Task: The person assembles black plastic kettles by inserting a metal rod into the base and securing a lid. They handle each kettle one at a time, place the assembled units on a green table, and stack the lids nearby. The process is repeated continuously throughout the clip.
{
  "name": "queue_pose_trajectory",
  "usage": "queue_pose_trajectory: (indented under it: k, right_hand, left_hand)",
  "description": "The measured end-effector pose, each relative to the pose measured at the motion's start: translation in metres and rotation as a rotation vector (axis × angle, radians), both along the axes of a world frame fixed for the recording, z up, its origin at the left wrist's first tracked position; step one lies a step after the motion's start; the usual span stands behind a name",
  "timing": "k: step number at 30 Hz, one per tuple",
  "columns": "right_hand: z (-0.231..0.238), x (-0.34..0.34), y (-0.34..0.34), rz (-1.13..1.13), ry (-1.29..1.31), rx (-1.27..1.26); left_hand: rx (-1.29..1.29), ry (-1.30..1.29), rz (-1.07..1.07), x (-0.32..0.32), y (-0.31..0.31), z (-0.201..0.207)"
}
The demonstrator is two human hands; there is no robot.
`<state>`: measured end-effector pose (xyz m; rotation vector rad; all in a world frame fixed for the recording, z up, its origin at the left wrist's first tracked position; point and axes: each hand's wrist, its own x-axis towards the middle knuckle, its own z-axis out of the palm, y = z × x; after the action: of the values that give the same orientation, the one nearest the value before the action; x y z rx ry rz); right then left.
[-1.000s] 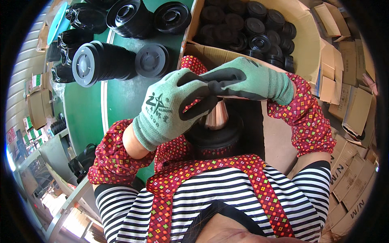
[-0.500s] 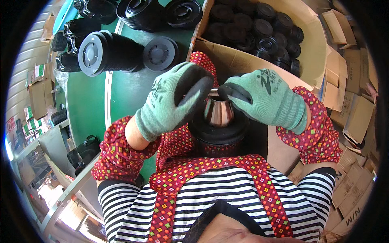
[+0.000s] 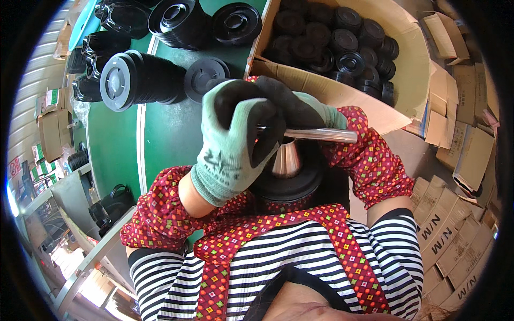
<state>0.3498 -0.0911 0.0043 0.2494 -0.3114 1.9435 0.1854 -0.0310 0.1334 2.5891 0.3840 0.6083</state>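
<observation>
My left hand (image 3: 235, 139), in a green and black glove, is closed around one end of a shiny metal rod (image 3: 326, 135). The rod's other end reaches out to the right, across my right sleeve. Just beyond it, my right hand (image 3: 294, 107) is bent in toward the left one, its fingers curled against it; what they hold is hidden. Below the rod a metal cone (image 3: 287, 160) stands upright on a round black base (image 3: 292, 184) at my lap. The rod passes over the cone's top; I cannot tell whether they touch.
Ahead left, a green table (image 3: 166, 139) bears a stack of black discs (image 3: 142, 80), a single black disc (image 3: 206, 75) and more black round parts (image 3: 179, 24). A cardboard box (image 3: 332, 88) of black round pieces stands ahead right. Flattened cartons (image 3: 444, 235) lie at the right.
The right hand has moved left, up against the left hand. The metal rod now sticks out to the right from the left hand, and the cone has shifted slightly in view.
</observation>
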Motion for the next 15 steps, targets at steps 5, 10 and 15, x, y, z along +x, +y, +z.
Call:
queue_pose_trajectory:
  k: [5, 10, 15]
  right_hand:
    - [0.041, 0.022, -0.014, 0.158, -0.839, -0.261]
    - [0.059, 0.028, -0.032, -0.090, -1.349, -0.125]
    - [0.068, 0.016, -0.043, -0.411, -1.479, 0.176]
  left_hand:
    - [0.191, -0.145, -0.072, -0.004, -0.006, 0.014]
    - [-0.182, 0.093, -0.362, 0.046, -0.027, 0.051]
    - [0.150, 0.622, -0.445, 0.079, -0.071, 0.021]
